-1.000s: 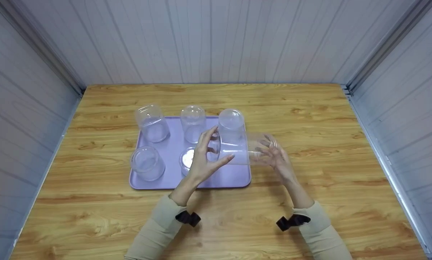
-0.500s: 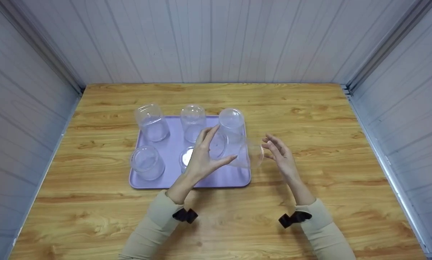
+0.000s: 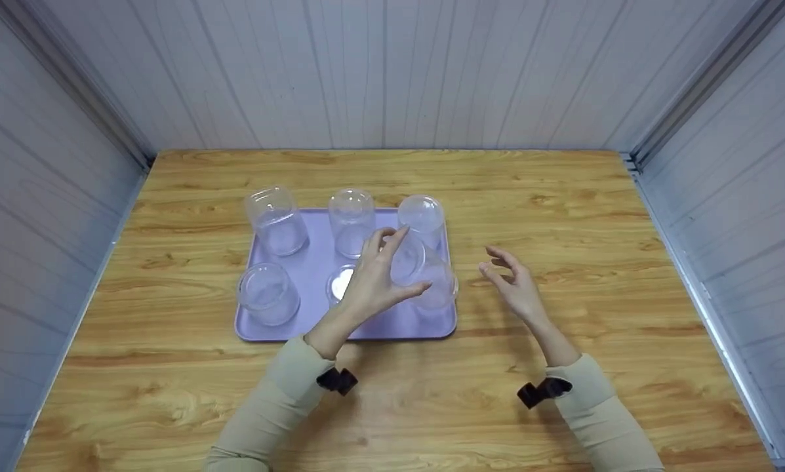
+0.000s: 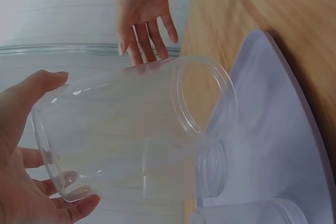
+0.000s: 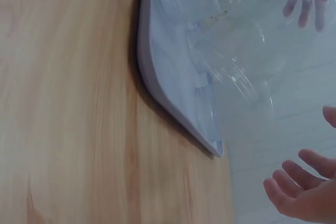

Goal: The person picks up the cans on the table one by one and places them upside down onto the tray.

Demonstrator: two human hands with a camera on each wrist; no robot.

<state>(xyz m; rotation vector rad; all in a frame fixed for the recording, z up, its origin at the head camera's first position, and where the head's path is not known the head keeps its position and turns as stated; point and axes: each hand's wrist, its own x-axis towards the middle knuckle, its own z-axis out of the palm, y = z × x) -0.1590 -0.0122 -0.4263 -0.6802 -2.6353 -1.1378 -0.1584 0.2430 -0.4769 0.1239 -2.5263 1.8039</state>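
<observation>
My left hand (image 3: 372, 275) holds a clear plastic jar (image 4: 121, 124) by its closed end, thumb on one side and fingers on the other. The jar is tilted over the right part of the lilac tray (image 3: 313, 292), its ringed mouth angled down toward the tray. Off to the right of the tray, my right hand (image 3: 515, 282) is apart from the jar, fingers relaxed and nothing in them. On the tray stand several similar clear jars, among them a back-left jar (image 3: 281, 226), a back-middle jar (image 3: 351, 226) and a front-left jar (image 3: 267, 298).
Another clear jar (image 3: 422, 213) stands at the tray's back right, just behind the held one. A front-middle jar (image 3: 338, 285) is partly hidden by the left hand. The wooden table (image 3: 563, 216) runs up to pale panel walls (image 3: 392, 78) at the back and sides.
The jar has swung from lying level between both hands to mouth-down over the tray. My right hand has let go of it and drawn away to the right.
</observation>
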